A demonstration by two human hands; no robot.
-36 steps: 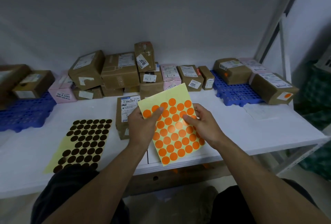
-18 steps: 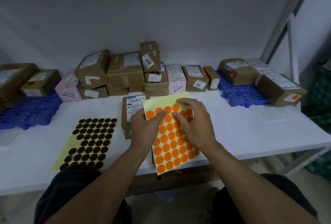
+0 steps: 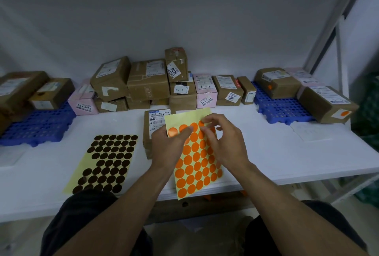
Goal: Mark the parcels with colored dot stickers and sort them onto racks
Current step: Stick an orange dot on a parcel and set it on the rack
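Closest to me, the person's 2 bare forearms reach over the front edge of the white table. The left hand grips the orange sticker sheet near its upper left corner, thumb pressed on the front, and holds it tilted above the table. The right hand has curled fingers, with thumb and forefinger nipping at an orange dot in the sheet's top row. I cannot tell whether that dot has lifted. Left of the hands, a dark dot sheet lies flat on the table. Just behind the held sheet sits a brown parcel, label up. Farther back, the left blue rack and the right blue rack carry parcels. On the right one, a marked parcel shows 1 orange sticker. Between the racks, a parcel heap lines the wall.
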